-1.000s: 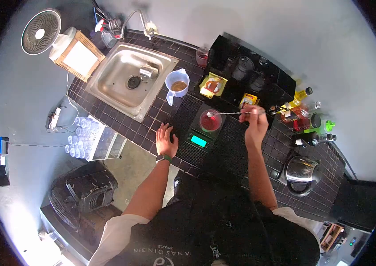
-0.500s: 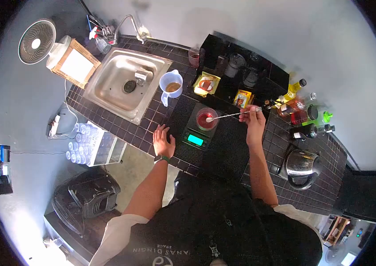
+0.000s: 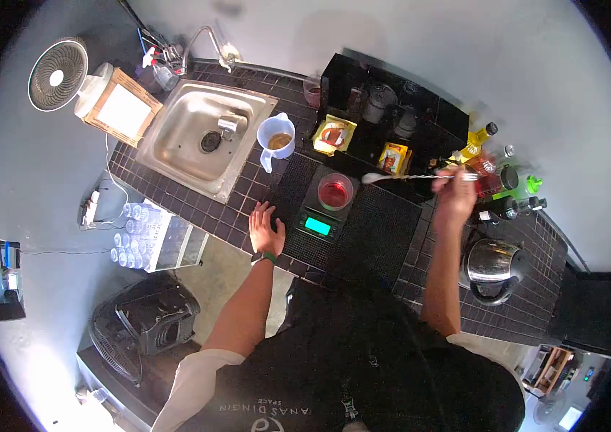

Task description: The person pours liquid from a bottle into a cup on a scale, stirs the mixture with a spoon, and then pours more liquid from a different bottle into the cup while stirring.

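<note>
My right hand (image 3: 454,196) grips a long bar spoon (image 3: 406,177) near its fork end. The spoon's bowl points left and hangs above the counter, just right of a glass (image 3: 335,192) of red liquid and apart from it. That glass stands on a kitchen scale (image 3: 318,226) with a lit green-blue display. Resting flat on the tiled counter edge is my left hand (image 3: 266,227), fingers spread and holding nothing, left of the scale. A clear measuring jug (image 3: 276,137) with brown liquid sits behind it, beside the sink.
Left lies a steel sink (image 3: 176,144) with a tap (image 3: 212,43). Yellow packets (image 3: 333,135) lie by a black shelf (image 3: 392,108) at the back. Several bottles (image 3: 489,162) and a steel kettle (image 3: 492,266) stand right. A black bar mat (image 3: 370,237) lies under the scale.
My right hand has moved right with the bar spoon, bringing its bowl out of the glass to the right. My left hand stays on the counter.
</note>
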Tool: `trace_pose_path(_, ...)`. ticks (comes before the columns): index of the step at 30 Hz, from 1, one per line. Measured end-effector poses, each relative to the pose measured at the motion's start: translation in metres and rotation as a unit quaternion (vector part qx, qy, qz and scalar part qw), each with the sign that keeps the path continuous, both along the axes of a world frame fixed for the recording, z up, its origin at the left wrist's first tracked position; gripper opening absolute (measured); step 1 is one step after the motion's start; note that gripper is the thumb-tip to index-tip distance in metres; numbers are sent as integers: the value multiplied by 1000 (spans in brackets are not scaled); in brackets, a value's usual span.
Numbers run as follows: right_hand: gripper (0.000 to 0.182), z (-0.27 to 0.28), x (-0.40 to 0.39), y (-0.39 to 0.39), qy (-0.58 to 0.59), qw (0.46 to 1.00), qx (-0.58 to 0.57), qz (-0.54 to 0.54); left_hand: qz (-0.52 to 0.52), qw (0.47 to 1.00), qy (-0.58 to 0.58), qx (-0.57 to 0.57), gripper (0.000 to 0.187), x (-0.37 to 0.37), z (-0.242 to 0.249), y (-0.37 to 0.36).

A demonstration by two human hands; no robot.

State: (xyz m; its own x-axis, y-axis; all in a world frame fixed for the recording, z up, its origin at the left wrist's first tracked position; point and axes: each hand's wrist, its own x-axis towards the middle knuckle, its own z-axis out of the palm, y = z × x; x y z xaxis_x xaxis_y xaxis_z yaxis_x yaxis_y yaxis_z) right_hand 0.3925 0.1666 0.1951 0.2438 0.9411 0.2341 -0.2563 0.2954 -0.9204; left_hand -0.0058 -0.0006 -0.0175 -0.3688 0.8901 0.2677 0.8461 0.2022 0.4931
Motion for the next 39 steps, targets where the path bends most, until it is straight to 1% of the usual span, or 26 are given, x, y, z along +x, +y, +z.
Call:
trace_pose_path(1, 31, 11, 22, 5, 4, 1000, 25, -10, -1, 1000, 5, 5, 43, 1, -1, 0)
trace_pose_path(2, 31, 21, 43, 10, 26, 999, 21, -42, 0, 1000, 3, 2, 43, 2, 1, 0)
trace_pose_path(4, 32, 51, 65, 5, -23, 992, 35, -121, 3, 1000, -4, 20, 41, 3, 3, 0)
trace_pose_path(6, 33, 52, 85, 5, -44, 986, 39, -156, -1, 1000, 4, 26, 41, 3, 2, 0)
trace_pose_path(7, 33, 47, 92, 6, -44, 986, 40, -158, -2, 1000, 1, 29, 41, 3, 2, 0)
trace_pose_path(9, 32, 24, 100, 8, -138, 974, 18, -179, -3, 999, -2, 35, 41, 3, 2, 1)
trace_pose_path(10, 32, 10, 98, 9, -186, 963, -19, -196, -2, 999, 3, 32, 41, 4, 3, 1)
trace_pose_path(12, 31, -33, 98, 16, -221, 961, -29, -165, -5, 1000, 9, 30, 41, 4, 3, 0)
trace_pose_path(14, 29, -59, 80, 14, -235, 962, -31, -136, -1, 1000, 10, 22, 42, 4, 2, 0)
trace_pose_path(16, 27, -75, 66, 10, -289, 951, -5, -106, 0, 1000, 10, 23, 42, 4, 0, 0)
trace_pose_path(17, 26, -79, 64, 9, -306, 946, -39, -95, 2, 1000, 10, 25, 42, 4, -2, 1)
trace_pose_path(18, 26, -75, 57, 7, -281, 955, -38, -86, -1, 1000, 8, 24, 42, 5, -2, 0)
trace_pose_path(20, 30, -67, 54, 7, -304, 943, -9, -134, -5, 999, 15, 31, 43, 3, -3, 1)
trace_pose_path(22, 32, -62, 72, 10, -310, 928, -22, -206, -3, 1000, 16, 24, 43, 4, 0, 0)
trace_pose_path(23, 32, -57, 82, 11, -268, 929, -45, -251, 1, 1000, 14, 17, 43, 5, 1, 0)
trace_pose_path(24, 29, -67, 108, 18, -308, 900, 16, -309, 5, 1000, 11, 10, 43, 5, 1, 1)
trace_pose_path(27, 20, -41, 153, 10, -377, 805, 48, -456, 1, 1000, 13, 15, 42, 3, -3, 1)
trace_pose_path(28, 26, -39, 174, 11, -371, 792, 49, -482, 1, 1000, 13, 15, 42, 4, -2, 1)
trace_pose_path(30, 43, -37, 213, 13, -356, 764, -3, -538, -1, 1000, 14, 19, 42, 4, -2, 1)
trace_pose_path(31, 43, -35, 227, 15, -355, 764, -3, -538, -1, 1000, 14, 19, 42, 4, -2, 1)
trace_pose_path(33, 60, -33, 250, 22, -422, 682, -42, -596, -1, 1000, 18, 15, 42, 4, -2, 1)
trace_pose_path(34, 60, -35, 260, 27, -421, 683, -42, -596, -1, 1000, 19, 15, 42, 5, -1, 0)
trace_pose_path(36, 69, -45, 279, 47, -373, 714, -66, -589, -2, 1000, 17, 23, 43, 6, 0, 1)
trace_pose_path(37, 64, -69, 300, 63, -354, 744, -19, -566, -3, 1000, 19, 24, 43, 6, 0, 2)
trace_pose_path(38, 64, -96, 326, 76, -353, 744, -20, -566, -4, 1000, 14, 24, 43, 5, -2, 2)
trace_pose_path(39, 58, -100, 326, 82, -343, 811, -31, -474, -3, 1000, 9, 24, 43, 6, 0, 2)
